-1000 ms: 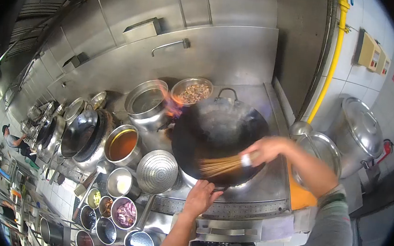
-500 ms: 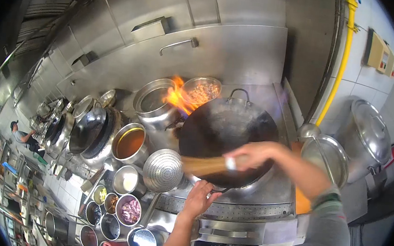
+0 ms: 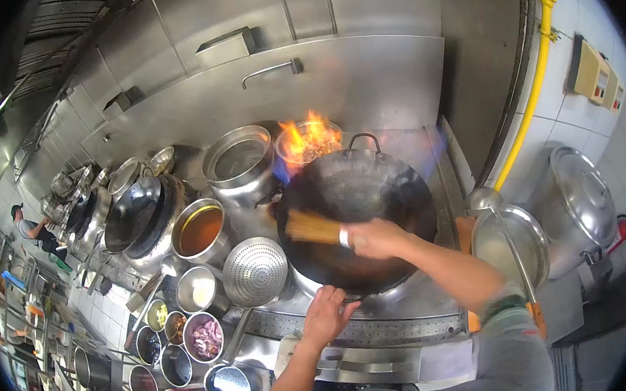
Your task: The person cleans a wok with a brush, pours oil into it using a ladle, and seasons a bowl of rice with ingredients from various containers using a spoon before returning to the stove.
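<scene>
A large dark wok point(image 3: 402, 196) sits on the burner in front of me, its far loop handle point(image 3: 364, 142) standing up. My right hand point(image 3: 375, 238) is closed around a bamboo wok brush point(image 3: 313, 227) by its white-banded end. The bristles, blurred by motion, are inside the wok near its left wall. At the near rim, my left hand point(image 3: 326, 317) has its fingers curled on the wok's near handle, which is mostly hidden.
Flames point(image 3: 310, 142) rise behind the wok. To the left are a perforated strainer point(image 3: 254, 271), a pot of reddish-brown liquid point(image 3: 200, 232) and a bowl of sliced purple onion point(image 3: 206, 340). A ladle point(image 3: 485, 200) rests across a basin point(image 3: 543, 269) at right. Another person point(image 3: 29, 229) stands far left.
The brush has swung upward and now points left across the wok. Flames have shifted right and spread over the bowl behind. My left hand stays at the near rim.
</scene>
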The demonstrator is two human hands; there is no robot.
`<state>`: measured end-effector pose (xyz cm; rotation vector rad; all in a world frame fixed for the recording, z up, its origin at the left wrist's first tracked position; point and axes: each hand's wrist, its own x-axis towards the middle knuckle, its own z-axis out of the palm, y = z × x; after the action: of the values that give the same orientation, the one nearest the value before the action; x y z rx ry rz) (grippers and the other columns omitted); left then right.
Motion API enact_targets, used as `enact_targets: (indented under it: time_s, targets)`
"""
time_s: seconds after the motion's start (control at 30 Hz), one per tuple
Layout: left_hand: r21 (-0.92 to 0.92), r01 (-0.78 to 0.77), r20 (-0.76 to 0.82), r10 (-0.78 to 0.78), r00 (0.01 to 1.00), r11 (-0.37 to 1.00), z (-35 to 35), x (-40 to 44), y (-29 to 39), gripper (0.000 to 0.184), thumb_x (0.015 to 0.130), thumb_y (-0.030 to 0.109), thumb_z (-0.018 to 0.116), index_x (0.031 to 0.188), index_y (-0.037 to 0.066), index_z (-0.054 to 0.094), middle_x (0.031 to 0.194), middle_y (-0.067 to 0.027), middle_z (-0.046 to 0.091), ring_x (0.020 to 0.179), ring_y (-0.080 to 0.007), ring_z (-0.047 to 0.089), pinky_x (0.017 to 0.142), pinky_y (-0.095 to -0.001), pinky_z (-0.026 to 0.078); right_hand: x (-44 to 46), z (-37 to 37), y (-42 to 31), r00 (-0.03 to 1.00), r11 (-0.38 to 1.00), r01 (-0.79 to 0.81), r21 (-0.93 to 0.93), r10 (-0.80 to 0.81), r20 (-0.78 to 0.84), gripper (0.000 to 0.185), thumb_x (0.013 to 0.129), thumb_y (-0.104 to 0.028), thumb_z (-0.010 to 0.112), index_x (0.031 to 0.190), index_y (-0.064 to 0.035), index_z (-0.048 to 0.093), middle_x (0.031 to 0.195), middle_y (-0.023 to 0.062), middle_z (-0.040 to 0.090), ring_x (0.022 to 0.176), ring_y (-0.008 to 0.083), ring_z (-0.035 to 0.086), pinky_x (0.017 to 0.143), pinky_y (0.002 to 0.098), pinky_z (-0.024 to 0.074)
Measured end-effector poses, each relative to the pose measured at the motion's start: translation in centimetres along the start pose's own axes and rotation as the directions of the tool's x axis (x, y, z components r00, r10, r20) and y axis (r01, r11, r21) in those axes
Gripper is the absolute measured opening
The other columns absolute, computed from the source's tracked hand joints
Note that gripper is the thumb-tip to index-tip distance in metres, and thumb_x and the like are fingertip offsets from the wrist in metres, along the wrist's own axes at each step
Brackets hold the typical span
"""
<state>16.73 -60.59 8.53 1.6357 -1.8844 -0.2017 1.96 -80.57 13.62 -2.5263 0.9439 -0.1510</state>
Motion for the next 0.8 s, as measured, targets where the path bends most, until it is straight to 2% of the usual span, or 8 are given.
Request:
enact_targets:
  time_s: [0.13,0.23,0.3,0.43,0.5,0.57,0.7,0.8]
  targets:
    - [-0.025,-0.038,-0.032,0.037,0.999,0.999,0.9,-0.4,-0.2,0.028,0.081,0.025,0.077,0.086,0.004,0.058,0.087,-0.0138,0.057,0.089,-0.0355,0.055,0.076,-0.0443,0.047,-6.6,-10.8,3.3,0.798,0.934,-0.336,0.121,0.214,0.563,0.065,0.078,-0.034,0.079,0.139,-0.0250,0.057,0.116,0.0059,0.069,0.094,0.0199,0.067,0.077,0.0337,0.0576]
    - [-0.033,-0.028,-0.053,0.026,0.998,0.999,1.2,0.0,0.1,0.028,0.081,0.024,0.076,0.086,0.003,0.059,0.086,-0.0137,0.057,0.089,-0.0352,0.055,0.076,-0.0441,0.047,-6.3,-14.5,6.0,0.879,0.722,-0.368,-0.586,0.476,0.035,0.035,0.085,-0.016,0.063,0.120,-0.0169,0.068,0.118,0.0158,0.068,0.092,0.0300,0.071,0.070,0.0404,0.0589]
    - [-0.032,-0.020,-0.060,0.018,0.998,0.999,1.5,-0.1,0.5,0.027,0.081,0.024,0.076,0.085,0.003,0.059,0.086,-0.0135,0.057,0.089,-0.0350,0.055,0.076,-0.0442,0.047,-3.9,-10.7,6.5,0.765,0.713,-0.571,-0.407,0.283,-0.578,0.027,0.085,-0.012,0.056,0.108,-0.0108,0.070,0.105,0.0214,0.070,0.089,0.0352,0.071,0.070,0.0450,0.0582]
    - [-0.029,-0.010,-0.037,0.009,0.999,1.000,2.5,-0.1,1.1,0.026,0.082,0.024,0.075,0.085,0.003,0.059,0.086,-0.0144,0.057,0.089,-0.0353,0.055,0.077,-0.0444,0.047,2.1,-1.5,3.8,0.761,0.794,-0.563,-0.229,0.389,-0.520,0.041,0.085,-0.014,0.056,0.126,-0.0110,0.060,0.103,0.0220,0.070,0.090,0.0362,0.071,0.078,0.0489,0.0564]
    - [0.005,-0.011,-0.013,0.011,1.000,1.000,2.5,0.1,1.6,0.026,0.084,0.025,0.073,0.087,0.003,0.060,0.088,-0.0157,0.057,0.090,-0.0364,0.056,0.079,-0.0442,0.048,1.7,-2.5,0.5,0.922,0.891,-0.338,-0.304,0.378,0.083,0.057,0.084,-0.020,0.061,0.140,-0.0181,0.051,0.116,0.0217,0.067,0.098,0.0346,0.069,0.082,0.0463,0.0554]
    - [0.014,-0.021,-0.021,0.022,1.000,1.000,2.9,-0.1,1.4,0.026,0.084,0.024,0.073,0.086,0.003,0.060,0.087,-0.0160,0.057,0.089,-0.0366,0.056,0.079,-0.0445,0.048,-1.7,1.8,2.1,0.993,0.994,0.076,0.082,-0.083,0.081,0.065,0.080,-0.029,0.069,0.142,-0.0233,0.051,0.119,0.0203,0.066,0.099,0.0346,0.068,0.084,0.0445,0.0549]
    - [-0.003,-0.037,-0.049,0.037,0.998,0.999,2.6,0.3,1.6,0.025,0.083,0.023,0.073,0.085,0.003,0.058,0.086,-0.0166,0.056,0.088,-0.0370,0.055,0.077,-0.0449,0.048,-6.7,-9.4,3.6,0.858,0.996,-0.083,-0.034,0.089,0.506,0.069,0.078,-0.028,0.070,0.143,-0.0224,0.050,0.120,0.0174,0.066,0.085,0.0382,0.069,0.079,0.0460,0.0560]
    - [-0.019,-0.060,-0.089,0.058,0.994,0.998,2.9,0.3,1.4,0.026,0.082,0.022,0.074,0.084,0.002,0.058,0.086,-0.0168,0.056,0.088,-0.0375,0.055,0.077,-0.0452,0.047,-5.7,-9.3,7.3,0.905,0.746,-0.387,-0.542,0.419,-0.071,0.056,0.080,-0.018,0.064,0.136,-0.0180,0.056,0.109,0.0168,0.070,0.084,0.0365,0.070,0.074,0.0456,0.0565]
